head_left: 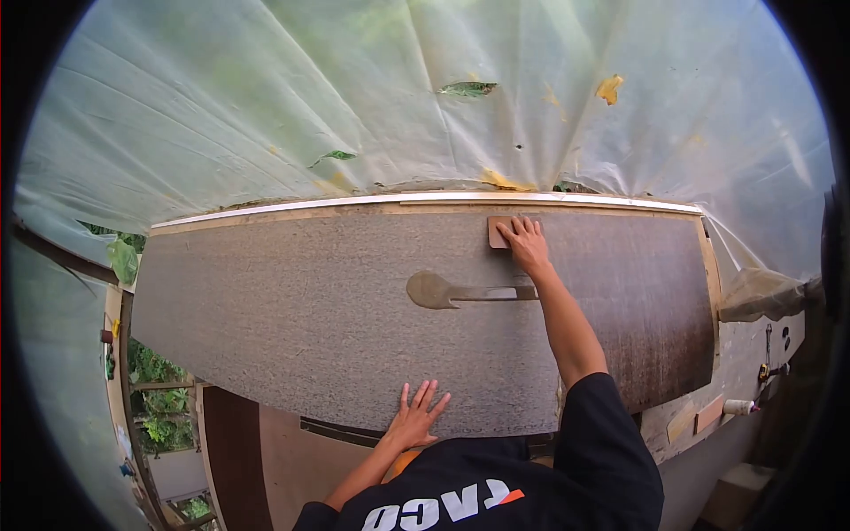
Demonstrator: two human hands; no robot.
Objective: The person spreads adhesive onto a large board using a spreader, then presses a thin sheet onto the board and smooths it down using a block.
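A large grey-brown board [310,327] with a speckled surface lies in front of me. My right hand [528,245] reaches to its far edge and presses on a brown rectangular sanding block [498,233], with the fingers over its right part. The block's underside is hidden. My left hand [414,416] rests on the near edge of the board, fingers spread and holding nothing. Between the hands, a brownish patch [429,290] with a rounded end and a long narrow strip shows on the board, partly behind my right forearm.
A white-edged wooden strip [354,206] runs along the far side. Torn translucent plastic sheeting [354,97] hangs behind it. At the right, a side surface holds a white cylindrical container [739,407] and a yellow-and-black tool [768,372]. Window-like frames [164,403] stand at the left.
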